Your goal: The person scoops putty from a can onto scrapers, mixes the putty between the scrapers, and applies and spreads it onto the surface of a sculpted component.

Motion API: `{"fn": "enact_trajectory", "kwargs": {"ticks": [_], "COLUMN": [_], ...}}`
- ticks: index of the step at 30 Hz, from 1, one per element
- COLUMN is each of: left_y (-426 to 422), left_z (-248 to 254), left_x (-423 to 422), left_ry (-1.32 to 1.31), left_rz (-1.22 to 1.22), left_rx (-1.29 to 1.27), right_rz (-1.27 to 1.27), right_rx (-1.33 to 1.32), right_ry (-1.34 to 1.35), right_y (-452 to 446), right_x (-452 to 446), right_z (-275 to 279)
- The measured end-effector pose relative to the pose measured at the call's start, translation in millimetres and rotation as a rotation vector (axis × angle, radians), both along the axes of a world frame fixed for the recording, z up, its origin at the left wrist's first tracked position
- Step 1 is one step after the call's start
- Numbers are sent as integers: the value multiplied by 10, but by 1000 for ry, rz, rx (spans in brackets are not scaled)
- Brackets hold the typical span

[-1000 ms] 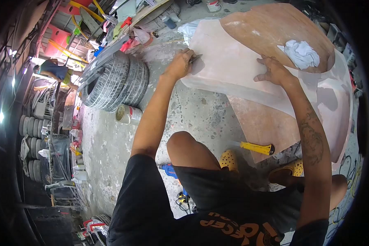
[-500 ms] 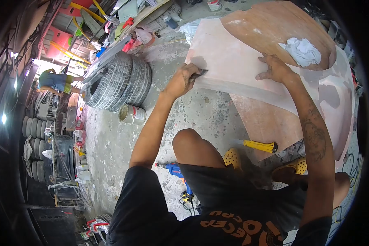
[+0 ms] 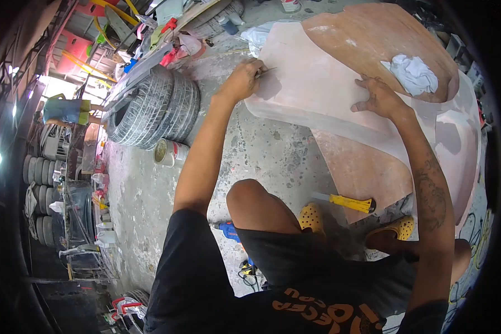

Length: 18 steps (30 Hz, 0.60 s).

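Note:
A large pale pinkish panel with a brown sheet set in its far part lies ahead of me. My left hand is closed at the panel's left end, pinching a thin dark piece of sandpaper, seen nearly edge-on. A grey patch shows on the panel just beneath that hand. My right hand rests on the panel's surface with fingers spread, holding nothing. Beyond it lies a crumpled white cloth on the brown part.
Two dusty tires stand at left, beside a paint can. A yellow-handled knife or saw lies near my feet, and a blue power drill by my knee. Another person is far left.
My left hand has moved up and slightly left with the sandpaper, off the near edge. My right hand has barely shifted. The whole view has tilted a little.

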<state>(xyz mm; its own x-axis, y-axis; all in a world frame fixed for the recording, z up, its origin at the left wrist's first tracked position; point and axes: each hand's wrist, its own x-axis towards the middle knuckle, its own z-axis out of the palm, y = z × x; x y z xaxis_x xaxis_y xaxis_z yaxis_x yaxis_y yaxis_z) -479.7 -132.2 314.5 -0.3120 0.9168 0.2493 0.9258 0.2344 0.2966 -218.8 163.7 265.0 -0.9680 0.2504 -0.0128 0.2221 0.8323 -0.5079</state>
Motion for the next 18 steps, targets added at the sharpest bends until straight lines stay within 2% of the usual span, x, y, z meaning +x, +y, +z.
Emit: {"fn": "enact_trajectory", "kwargs": {"ticks": [5,9,12,16,18], "left_y": [256,128,-74,-505,-801], "left_z": [-98,-202,-120,102,142], "left_x": [-4,169,533,707,849], "left_ry": [50,-2,41,-18,-149], "left_rz": [58,-8,-110,-114,-34], "left_rx": [-63,27,117,-143,-31], "right_rz": [-26,-13,14,19,31], "right_rx": [-44,-52,-23,-5,24], "right_ry": [-29,-51,-66,-63,-34], "right_y": [-5,-22,-7,18,26], "right_x": [0,5,0,-26,-36], "right_z": [45,70,93,52,32]}}
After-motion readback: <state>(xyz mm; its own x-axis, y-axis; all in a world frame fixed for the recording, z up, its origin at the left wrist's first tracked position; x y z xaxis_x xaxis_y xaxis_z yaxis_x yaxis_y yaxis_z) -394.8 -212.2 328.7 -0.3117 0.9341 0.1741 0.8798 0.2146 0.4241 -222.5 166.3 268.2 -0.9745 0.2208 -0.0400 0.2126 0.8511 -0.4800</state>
